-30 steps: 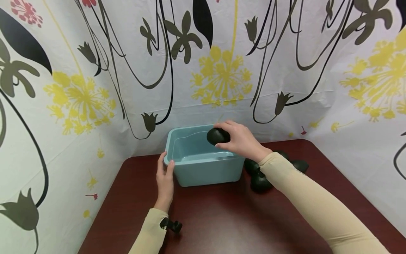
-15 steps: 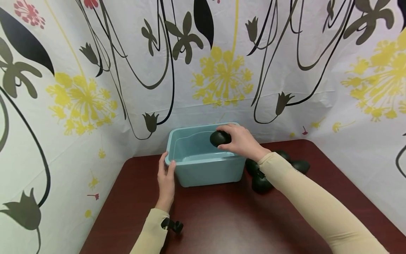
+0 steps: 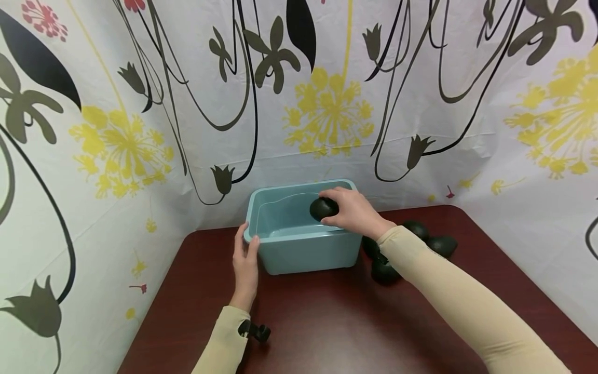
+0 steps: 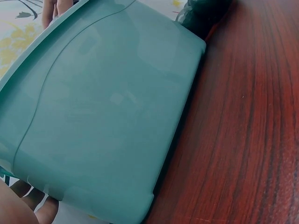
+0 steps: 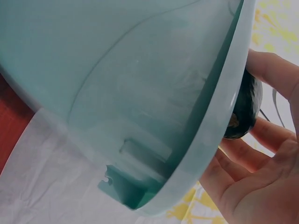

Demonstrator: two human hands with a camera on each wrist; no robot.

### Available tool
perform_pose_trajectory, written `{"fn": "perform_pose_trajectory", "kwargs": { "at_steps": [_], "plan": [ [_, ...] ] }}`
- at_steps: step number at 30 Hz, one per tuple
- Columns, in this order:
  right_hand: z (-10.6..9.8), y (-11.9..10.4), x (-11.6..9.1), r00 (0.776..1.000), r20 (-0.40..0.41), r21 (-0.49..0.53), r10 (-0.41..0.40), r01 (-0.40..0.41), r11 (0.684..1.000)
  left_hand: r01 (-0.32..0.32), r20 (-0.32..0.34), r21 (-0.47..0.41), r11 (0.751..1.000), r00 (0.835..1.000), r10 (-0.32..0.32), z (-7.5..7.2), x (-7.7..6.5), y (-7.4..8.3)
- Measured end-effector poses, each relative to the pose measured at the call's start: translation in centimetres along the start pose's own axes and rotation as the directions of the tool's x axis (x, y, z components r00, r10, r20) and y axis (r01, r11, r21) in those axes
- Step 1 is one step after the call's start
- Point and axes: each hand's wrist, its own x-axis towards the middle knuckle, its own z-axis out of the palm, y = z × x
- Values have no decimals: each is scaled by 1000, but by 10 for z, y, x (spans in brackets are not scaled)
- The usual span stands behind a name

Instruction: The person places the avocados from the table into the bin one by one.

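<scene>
A light blue plastic bin (image 3: 308, 254) stands near the back of the table. My left hand (image 3: 245, 267) grips its front left corner, thumb at the front and fingers along the left side. In the left wrist view, fingertips (image 4: 46, 210) curl behind the bin's wall. Over the right part of the bin's opening, my right hand (image 3: 352, 212) holds a dark green avocado (image 3: 324, 209) between thumb and fingers. The right wrist view shows that avocado (image 5: 245, 107) partly hidden by the rim. Several more avocados (image 3: 441, 245) lie right of the bin, some behind my right forearm.
The dark red wooden table (image 3: 317, 317) extends in front of the bin. A white floral sheet (image 3: 327, 130) hangs close behind the bin and along both sides. A small black device (image 3: 254, 331) is strapped to my left wrist.
My right hand has lowered slightly with the avocado, which sits a little further down in the bin's opening. The left hand keeps its grip on the corner.
</scene>
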Motion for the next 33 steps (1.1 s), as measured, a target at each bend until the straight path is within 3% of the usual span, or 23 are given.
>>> {"fn": "perform_pose_trajectory", "kwargs": {
  "at_steps": [19, 28, 33],
  "plan": [
    [7, 0, 3, 1000, 25, 3, 6, -6, 1000, 31, 14, -5, 1000, 999, -31, 0, 0, 3],
    [7, -3, 3, 999, 36, 5, 11, -12, 1000, 37, 44, -10, 999, 998, -37, -2, -7, 33],
    [8, -3, 4, 999, 39, 1, 11, -11, 1000, 43, 45, -15, 999, 998, -42, -2, -8, 37]
  ]
}}
